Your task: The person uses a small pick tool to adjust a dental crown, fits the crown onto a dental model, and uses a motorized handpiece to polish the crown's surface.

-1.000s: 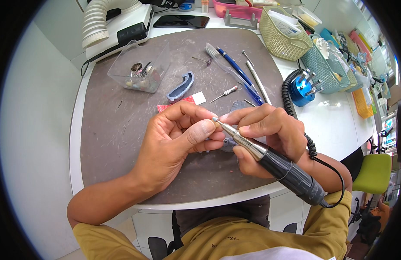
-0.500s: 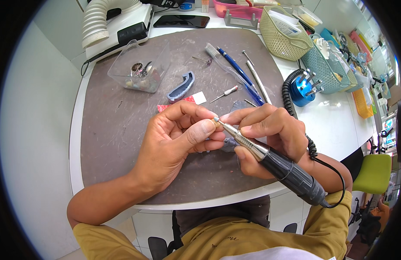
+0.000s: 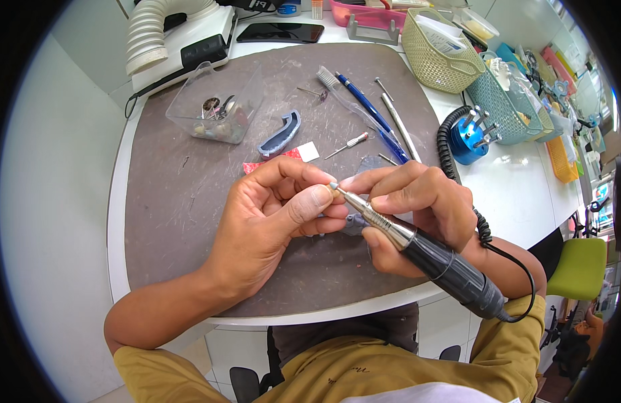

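Between its thumb and fingertips, my left hand (image 3: 260, 218) pinches a small yellowish tooth-like piece (image 3: 336, 193), mostly covered by the fingers. A rotary handpiece (image 3: 451, 265), silver in front and black behind, is gripped in my right hand (image 3: 434, 201) like a pen. Its pale blue bur tip (image 3: 333, 185) meets the piece at the left fingertips. Under the hands lies a grey-blue shape (image 3: 355, 224), partly hidden. Just beyond my left fingers are a red-and-white strip (image 3: 293, 154) and a curved grey-blue mould (image 3: 281, 136).
On the brown mat (image 3: 183, 255) lie a clear box of small parts (image 3: 216, 111), a screwdriver-like tool (image 3: 348, 144), a toothbrush (image 3: 350, 101), and a blue pen (image 3: 364, 101). A blue bur stand (image 3: 470, 142) and woven baskets (image 3: 441, 60) sit right; a coiled cord (image 3: 447, 138) runs beside them.
Almost nothing differs. Both hands keep their grip and place, with the bur tip shifted only very slightly at the small piece.
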Demonstrator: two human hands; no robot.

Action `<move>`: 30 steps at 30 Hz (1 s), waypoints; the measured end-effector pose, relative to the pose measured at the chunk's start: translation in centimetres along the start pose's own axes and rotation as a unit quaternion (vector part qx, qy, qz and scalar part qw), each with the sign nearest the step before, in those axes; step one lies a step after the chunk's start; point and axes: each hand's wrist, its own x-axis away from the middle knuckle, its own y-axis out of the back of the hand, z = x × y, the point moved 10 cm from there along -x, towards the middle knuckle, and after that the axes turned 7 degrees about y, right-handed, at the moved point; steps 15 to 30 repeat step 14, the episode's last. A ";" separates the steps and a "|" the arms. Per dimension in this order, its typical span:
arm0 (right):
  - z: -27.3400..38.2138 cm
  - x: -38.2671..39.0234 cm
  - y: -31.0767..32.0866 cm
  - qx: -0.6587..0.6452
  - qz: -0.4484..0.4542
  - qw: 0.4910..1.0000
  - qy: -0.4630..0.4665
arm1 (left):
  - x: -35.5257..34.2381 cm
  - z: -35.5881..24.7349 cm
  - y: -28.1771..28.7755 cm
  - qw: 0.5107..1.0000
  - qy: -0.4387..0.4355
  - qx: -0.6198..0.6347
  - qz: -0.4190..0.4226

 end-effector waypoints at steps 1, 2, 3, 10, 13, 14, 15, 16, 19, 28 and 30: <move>0.0 0.0 0.0 0.000 0.001 1.000 0.001 | 0.0 0.0 0.0 1.000 0.001 0.004 0.001; 0.1 0.0 0.0 -0.001 0.002 1.000 0.002 | 0.0 0.0 0.0 1.000 0.001 0.007 0.001; 0.1 0.0 0.0 0.000 0.002 1.000 0.002 | 0.0 0.0 0.0 1.000 0.001 0.007 0.001; 0.0 0.0 0.2 0.003 -0.024 1.000 0.005 | 0.2 -0.1 0.2 1.000 -0.002 -0.003 -0.006; -1.3 0.3 1.8 -0.015 -0.061 0.997 -0.039 | 0.0 -0.4 0.4 1.000 -0.012 -0.013 -0.009; -1.1 0.3 1.9 -0.013 -0.060 0.997 -0.038 | -0.1 -0.6 0.7 1.000 -0.019 -0.019 -0.011; -1.1 0.3 1.9 -0.013 -0.060 0.997 -0.038 | -0.1 -0.6 0.7 1.000 -0.019 -0.019 -0.011; -1.1 0.3 1.9 -0.013 -0.060 0.997 -0.038 | -0.1 -0.6 0.7 1.000 -0.019 -0.019 -0.011; -1.1 0.3 1.9 -0.013 -0.060 0.997 -0.038 | -0.1 -0.6 0.7 1.000 -0.019 -0.019 -0.011; -1.1 0.3 1.9 -0.013 -0.060 0.997 -0.038 | -0.1 -0.6 0.7 1.000 -0.019 -0.019 -0.011; -1.1 0.3 1.9 -0.013 -0.060 0.997 -0.038 | -0.1 -0.6 0.7 1.000 -0.019 -0.019 -0.011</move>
